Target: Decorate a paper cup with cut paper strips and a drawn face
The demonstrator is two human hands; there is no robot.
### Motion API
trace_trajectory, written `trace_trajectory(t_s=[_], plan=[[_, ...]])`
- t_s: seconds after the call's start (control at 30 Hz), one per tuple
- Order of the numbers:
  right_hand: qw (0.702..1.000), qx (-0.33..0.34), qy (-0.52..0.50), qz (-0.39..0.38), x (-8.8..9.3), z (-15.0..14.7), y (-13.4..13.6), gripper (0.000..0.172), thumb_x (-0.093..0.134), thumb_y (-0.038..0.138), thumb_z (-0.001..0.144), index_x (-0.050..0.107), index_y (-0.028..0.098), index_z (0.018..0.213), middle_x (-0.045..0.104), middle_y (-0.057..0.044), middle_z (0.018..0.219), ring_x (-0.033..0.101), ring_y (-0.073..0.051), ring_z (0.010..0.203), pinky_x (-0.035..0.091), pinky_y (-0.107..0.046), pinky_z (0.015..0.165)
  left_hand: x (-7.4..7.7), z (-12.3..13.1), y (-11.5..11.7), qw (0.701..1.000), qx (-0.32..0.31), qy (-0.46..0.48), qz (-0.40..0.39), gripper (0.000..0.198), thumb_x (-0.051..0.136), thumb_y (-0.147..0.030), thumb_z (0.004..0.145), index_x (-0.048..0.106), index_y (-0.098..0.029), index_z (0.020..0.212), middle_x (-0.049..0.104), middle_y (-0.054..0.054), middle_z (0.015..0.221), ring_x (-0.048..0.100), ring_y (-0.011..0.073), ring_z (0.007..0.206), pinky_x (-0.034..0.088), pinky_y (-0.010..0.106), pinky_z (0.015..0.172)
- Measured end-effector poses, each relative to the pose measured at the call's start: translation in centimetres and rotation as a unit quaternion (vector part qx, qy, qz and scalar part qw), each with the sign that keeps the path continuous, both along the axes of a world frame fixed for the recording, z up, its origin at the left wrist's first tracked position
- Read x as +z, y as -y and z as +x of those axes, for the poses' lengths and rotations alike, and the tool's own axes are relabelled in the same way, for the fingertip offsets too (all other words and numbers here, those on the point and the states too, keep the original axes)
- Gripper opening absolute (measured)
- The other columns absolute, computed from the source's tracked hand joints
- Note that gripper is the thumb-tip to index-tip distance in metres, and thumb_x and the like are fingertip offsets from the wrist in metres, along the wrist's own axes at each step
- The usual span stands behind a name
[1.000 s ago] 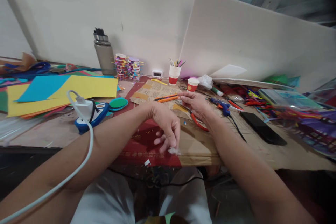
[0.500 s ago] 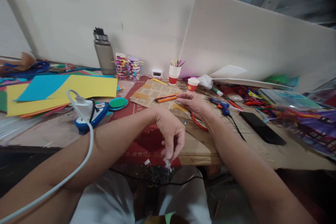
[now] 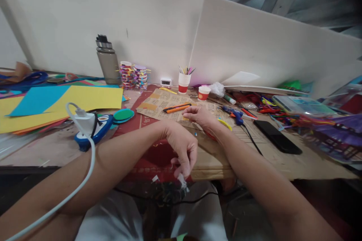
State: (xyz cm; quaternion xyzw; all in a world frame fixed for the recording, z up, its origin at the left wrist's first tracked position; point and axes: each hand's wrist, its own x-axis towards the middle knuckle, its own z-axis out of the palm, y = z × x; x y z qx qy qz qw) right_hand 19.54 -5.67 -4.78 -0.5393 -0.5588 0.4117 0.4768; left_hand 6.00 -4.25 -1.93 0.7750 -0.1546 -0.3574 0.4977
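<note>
My left hand (image 3: pixel 182 148) hangs over the table's front edge, its fingers pinched on a small whitish scrap (image 3: pixel 183 183). Over the brown paper sheet (image 3: pixel 152 106), my right hand (image 3: pixel 199 116) has thumb and fingertips together; whatever lies between them is too small to make out. Just left of those fingertips, an orange and black cutter (image 3: pixel 177 108) rests on the sheet. A yellow strip (image 3: pixel 225 124) shows beside my right wrist. The blue glue gun (image 3: pixel 236 115) lies to the right of that hand.
Left: a blue power strip (image 3: pixel 97 131) with a white cable, yellow paper (image 3: pixel 94 96), green disc (image 3: pixel 123 115) and bottle (image 3: pixel 108 62). Behind: decorated cups (image 3: pixel 127 76) and a pen cup (image 3: pixel 184 83). Right: a black phone (image 3: pixel 277 136), a plastic box (image 3: pixel 301 104) and pipe cleaners (image 3: pixel 273 102).
The camera view has shifted slightly. My right hand has drawn back a little from the cutter, and the yellow strip now shows by the wrist. My left hand still pinches the scrap.
</note>
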Motion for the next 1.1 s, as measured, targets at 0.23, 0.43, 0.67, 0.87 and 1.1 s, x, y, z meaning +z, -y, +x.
trace_trajectory(t_s=[0.23,0.43,0.67,0.87,1.1], plan=[[1.000,0.012,0.019,0.002,0.1,-0.3,-0.1,0.027,0.076,0.040,0.059,0.061,0.019,0.065,0.053,0.007,0.055,0.041,-0.008,0.053,0.033,-0.024,0.056,0.3,-0.2,-0.1,1.000,-0.010,0.001,-0.014,0.012,0.076,-0.035,0.074,0.079,-0.023,0.074,0.075,0.003,0.070,0.068,0.0169,0.059,0.050,0.021,0.045],[0.997,0.016,0.074,0.002,-0.7,0.1,-0.7,0.044,0.070,0.059,0.066,0.051,0.021,0.059,0.047,0.006,0.051,0.036,-0.009,0.050,0.027,-0.025,0.052,1.0,-0.6,-0.2,0.998,-0.005,0.003,-0.063,0.023,0.078,-0.043,0.072,0.081,-0.023,0.083,0.076,0.006,0.073,0.073,0.0213,0.065,0.057,0.025,0.053],[0.999,0.045,-0.004,0.016,-0.8,-0.3,-0.7,0.055,0.057,0.072,0.074,0.035,0.025,0.060,0.033,0.007,0.051,0.035,-0.010,0.047,0.029,-0.026,0.048,0.5,-0.6,-0.1,0.999,-0.002,-0.037,-0.038,0.021,0.078,-0.041,0.072,0.078,-0.022,0.082,0.076,0.005,0.076,0.073,0.0207,0.072,0.059,0.027,0.065],[0.998,0.029,0.025,0.044,-0.6,0.2,-0.8,0.051,0.062,0.068,0.073,0.043,0.023,0.058,0.040,0.006,0.048,0.033,-0.009,0.046,0.025,-0.025,0.048,1.5,-1.2,-0.7,0.997,0.069,-0.001,-0.026,0.027,0.077,-0.045,0.074,0.078,-0.022,0.088,0.076,0.007,0.077,0.072,0.0200,0.069,0.056,0.025,0.057],[0.998,0.040,0.026,0.030,0.1,0.3,-0.2,0.023,0.075,0.039,0.064,0.066,0.018,0.068,0.057,0.004,0.057,0.046,-0.008,0.052,0.038,-0.024,0.053,1.3,-1.0,-0.6,0.997,0.021,-0.060,-0.044,0.028,0.078,-0.045,0.071,0.079,-0.021,0.087,0.077,0.007,0.083,0.074,0.0226,0.078,0.059,0.029,0.069]])
